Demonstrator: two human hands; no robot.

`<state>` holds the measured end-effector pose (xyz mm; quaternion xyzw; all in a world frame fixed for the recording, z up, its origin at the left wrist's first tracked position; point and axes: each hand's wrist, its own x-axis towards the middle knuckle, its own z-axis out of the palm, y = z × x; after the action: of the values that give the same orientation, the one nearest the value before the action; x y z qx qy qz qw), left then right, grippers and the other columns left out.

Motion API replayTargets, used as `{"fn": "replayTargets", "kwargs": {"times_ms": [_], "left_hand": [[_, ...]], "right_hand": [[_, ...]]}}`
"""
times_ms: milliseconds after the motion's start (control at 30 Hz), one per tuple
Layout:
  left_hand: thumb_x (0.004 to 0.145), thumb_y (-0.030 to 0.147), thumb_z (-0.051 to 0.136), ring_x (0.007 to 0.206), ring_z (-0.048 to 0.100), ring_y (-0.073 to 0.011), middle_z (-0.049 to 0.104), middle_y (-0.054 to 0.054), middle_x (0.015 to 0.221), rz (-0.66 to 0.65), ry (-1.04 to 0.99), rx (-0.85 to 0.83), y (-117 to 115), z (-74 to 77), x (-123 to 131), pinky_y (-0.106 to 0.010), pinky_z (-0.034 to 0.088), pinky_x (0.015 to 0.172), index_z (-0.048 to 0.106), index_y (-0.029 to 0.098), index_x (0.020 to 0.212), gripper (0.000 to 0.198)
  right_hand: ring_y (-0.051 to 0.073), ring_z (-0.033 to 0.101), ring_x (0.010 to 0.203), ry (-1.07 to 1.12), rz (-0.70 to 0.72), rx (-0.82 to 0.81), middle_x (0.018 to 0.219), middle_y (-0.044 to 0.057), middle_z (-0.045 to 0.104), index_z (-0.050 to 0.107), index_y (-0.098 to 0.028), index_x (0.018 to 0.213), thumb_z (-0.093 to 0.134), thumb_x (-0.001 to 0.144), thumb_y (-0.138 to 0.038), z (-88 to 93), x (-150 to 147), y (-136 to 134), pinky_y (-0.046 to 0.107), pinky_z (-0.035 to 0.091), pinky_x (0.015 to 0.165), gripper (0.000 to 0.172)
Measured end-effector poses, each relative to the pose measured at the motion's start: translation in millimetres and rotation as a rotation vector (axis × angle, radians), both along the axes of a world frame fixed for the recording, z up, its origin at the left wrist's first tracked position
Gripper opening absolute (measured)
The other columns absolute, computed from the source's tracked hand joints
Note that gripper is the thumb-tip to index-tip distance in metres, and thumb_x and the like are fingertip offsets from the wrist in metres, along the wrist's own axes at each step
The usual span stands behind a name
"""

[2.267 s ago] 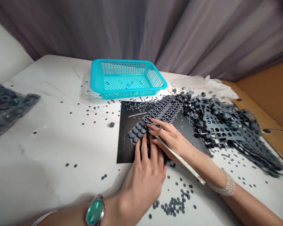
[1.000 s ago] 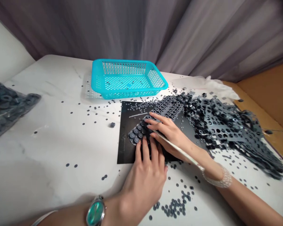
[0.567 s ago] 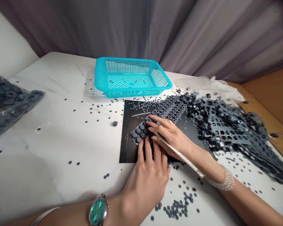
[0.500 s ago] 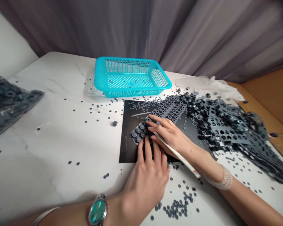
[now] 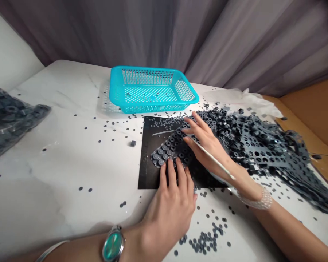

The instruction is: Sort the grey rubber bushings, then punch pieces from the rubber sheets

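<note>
A dark grey foam sheet (image 5: 171, 142) with rows of ring-shaped cut pieces lies slanted on a black mat (image 5: 150, 176). My left hand (image 5: 175, 196) is flat, with its outstretched fingertips on the sheet's near edge. My right hand (image 5: 210, 145) is over the right part of the sheet, some fingers spread. A slim white stick (image 5: 217, 162) runs along this hand, tucked in at the thumb side; its front end is hidden by the fingers. I cannot make out what kind of tool it is.
A turquoise basket (image 5: 153, 108) stands behind the mat. On the right is a heap of punched foam scraps (image 5: 262, 142). A plastic bag of dark foam pieces (image 5: 11, 120) lies at left. Small foam discs (image 5: 205, 242) are scattered over the white table (image 5: 60, 163).
My right hand has shifted away and to the right along the foam sheet with the white stick, uncovering the rings in its middle. My left hand stays nearly in place.
</note>
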<state>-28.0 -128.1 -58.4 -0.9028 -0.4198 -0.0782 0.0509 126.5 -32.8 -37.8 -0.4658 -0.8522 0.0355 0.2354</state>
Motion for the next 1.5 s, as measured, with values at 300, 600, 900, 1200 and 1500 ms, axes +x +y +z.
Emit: {"fn": "replayTargets", "kwargs": {"times_ms": [300, 600, 900, 1200, 1500], "left_hand": [[0.092, 0.035, 0.04, 0.117, 0.052, -0.0418, 0.058, -0.027, 0.123, 0.014, -0.054, 0.03, -1.8, -2.8, -0.1, -0.053, 0.043, 0.098, 0.059, 0.003, 0.122, 0.048], [0.09, 0.036, 0.043, 0.115, 0.055, -0.0412, 0.059, -0.028, 0.121, 0.023, -0.047, 0.059, -1.5, -2.3, 0.4, -0.053, 0.044, 0.096, 0.059, 0.002, 0.121, 0.048], [0.092, 0.036, 0.041, 0.121, 0.048, -0.0439, 0.053, -0.029, 0.129, -0.006, -0.007, 0.004, 0.5, 2.6, -0.2, -0.055, 0.043, 0.098, 0.054, 0.001, 0.127, 0.052], [0.092, 0.037, 0.041, 0.122, 0.047, -0.0429, 0.055, -0.026, 0.128, 0.006, -0.035, -0.013, -1.4, -0.2, -1.0, -0.055, 0.042, 0.099, 0.056, 0.002, 0.126, 0.051], [0.09, 0.035, 0.045, 0.117, 0.052, -0.042, 0.062, -0.025, 0.119, 0.007, -0.053, 0.009, -1.0, 0.9, 0.0, -0.054, 0.045, 0.097, 0.062, 0.004, 0.119, 0.046]], "right_hand": [[0.024, 0.034, 0.137, 0.005, 0.309, -0.17, 0.127, 0.016, 0.06, 0.055, -0.014, 0.113, 0.041, 0.096, -0.019, 4.2, -12.2, -24.6, 0.045, 0.045, 0.102, 0.023], [0.027, 0.029, 0.14, -0.143, 0.349, -0.056, 0.128, 0.019, 0.058, 0.054, -0.012, 0.108, 0.042, 0.095, -0.015, -4.2, -16.0, -21.9, 0.046, 0.044, 0.099, 0.018], [0.026, 0.026, 0.141, -0.074, 0.123, 0.045, 0.13, 0.02, 0.056, 0.049, -0.015, 0.114, 0.035, 0.097, -0.016, -5.3, -20.6, -3.0, 0.052, 0.041, 0.103, 0.022], [0.023, 0.034, 0.137, 0.035, 0.215, -0.151, 0.127, 0.013, 0.06, 0.055, -0.018, 0.111, 0.045, 0.094, -0.019, 1.0, 1.2, -33.0, 0.043, 0.046, 0.102, 0.019], [0.025, 0.036, 0.136, -0.053, 0.294, -0.151, 0.127, 0.015, 0.06, 0.056, -0.016, 0.111, 0.046, 0.094, -0.018, 0.1, -2.9, -36.9, 0.048, 0.043, 0.101, 0.019]]}}
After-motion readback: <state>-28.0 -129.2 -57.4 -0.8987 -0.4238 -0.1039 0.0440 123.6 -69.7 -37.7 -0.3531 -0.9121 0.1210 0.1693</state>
